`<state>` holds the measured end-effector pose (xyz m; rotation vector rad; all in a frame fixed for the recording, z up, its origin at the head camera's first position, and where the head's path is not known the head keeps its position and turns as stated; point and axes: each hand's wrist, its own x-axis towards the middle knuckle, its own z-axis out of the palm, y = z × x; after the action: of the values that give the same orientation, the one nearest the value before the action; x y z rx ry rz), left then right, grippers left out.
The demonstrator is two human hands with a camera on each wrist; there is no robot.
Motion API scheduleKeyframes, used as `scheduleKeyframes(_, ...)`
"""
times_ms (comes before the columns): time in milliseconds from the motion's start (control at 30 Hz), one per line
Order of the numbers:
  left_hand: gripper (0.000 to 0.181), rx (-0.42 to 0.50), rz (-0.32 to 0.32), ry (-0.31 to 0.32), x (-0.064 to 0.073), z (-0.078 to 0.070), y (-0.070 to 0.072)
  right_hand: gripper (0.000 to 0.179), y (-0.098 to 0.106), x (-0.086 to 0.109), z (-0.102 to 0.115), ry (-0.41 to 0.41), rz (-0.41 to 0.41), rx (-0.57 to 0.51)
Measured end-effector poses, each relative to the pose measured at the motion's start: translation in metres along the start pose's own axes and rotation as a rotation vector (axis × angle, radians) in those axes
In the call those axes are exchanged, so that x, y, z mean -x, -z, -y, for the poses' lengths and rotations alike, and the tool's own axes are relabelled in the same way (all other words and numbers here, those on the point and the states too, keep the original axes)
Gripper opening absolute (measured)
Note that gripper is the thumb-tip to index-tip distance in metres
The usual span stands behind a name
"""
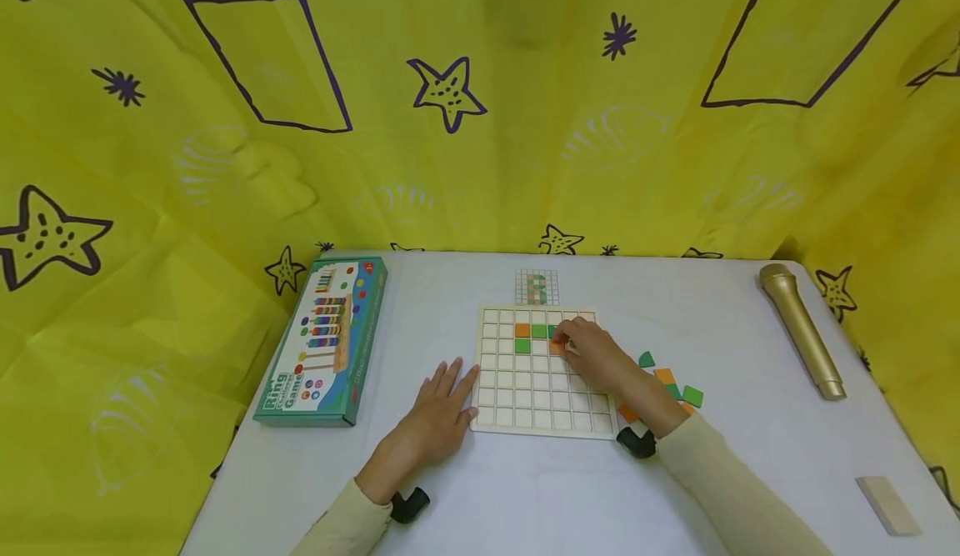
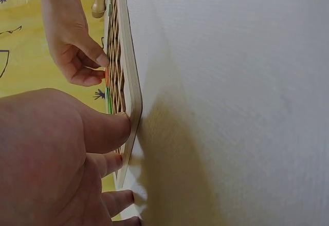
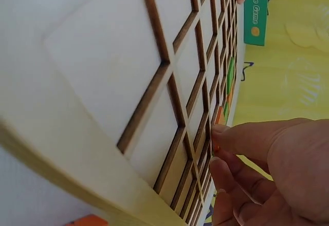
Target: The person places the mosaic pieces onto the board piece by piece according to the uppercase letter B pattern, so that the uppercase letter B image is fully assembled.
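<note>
A wooden grid board (image 1: pixel 525 398) lies on the white table. In its upper cells sit an orange tile (image 1: pixel 522 331), a green tile (image 1: pixel 539 332) and another green tile (image 1: pixel 522 346). My right hand (image 1: pixel 594 354) bends over the upper right part of the board, thumb and fingertips pinching an orange tile (image 1: pixel 556 348) at a cell. The fingers partly cover that tile and a green piece above it. My left hand (image 1: pixel 438 418) rests at the board's left edge with its fingers spread; in the left wrist view the thumb (image 2: pixel 110 129) touches the rim.
A small pattern card (image 1: pixel 537 287) lies behind the board. Loose green and orange tiles (image 1: pixel 693 396) are scattered right of it, partly behind the right forearm. A ring game box (image 1: pixel 322 343) lies left, a gold microphone (image 1: pixel 802 331) right, and a pale block (image 1: pixel 888 506) front right.
</note>
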<state>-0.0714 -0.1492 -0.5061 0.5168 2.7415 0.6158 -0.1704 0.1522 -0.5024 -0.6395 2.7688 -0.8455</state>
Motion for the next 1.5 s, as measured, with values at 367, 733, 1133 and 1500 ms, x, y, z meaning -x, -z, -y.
scheduleKeyframes(367,0.061,0.011,-0.004,-0.008,0.002,0.0,0.0,0.014,0.011,0.008,-0.002,-0.043,0.009,-0.059)
scheduleKeyframes(733,0.062,0.02,-0.002,-0.002,0.002,0.001,-0.001,0.029,0.061,0.051,-0.045,-0.218,-0.012,-0.101)
scheduleKeyframes(1133,0.062,0.044,-0.01,-0.013,0.002,-0.001,0.001,0.039,0.089,0.091,-0.087,-0.287,0.185,-0.137)
scheduleKeyframes(1500,0.062,0.029,0.0,-0.001,0.003,0.0,0.001,0.035,0.085,0.085,-0.084,-0.301,0.131,-0.056)
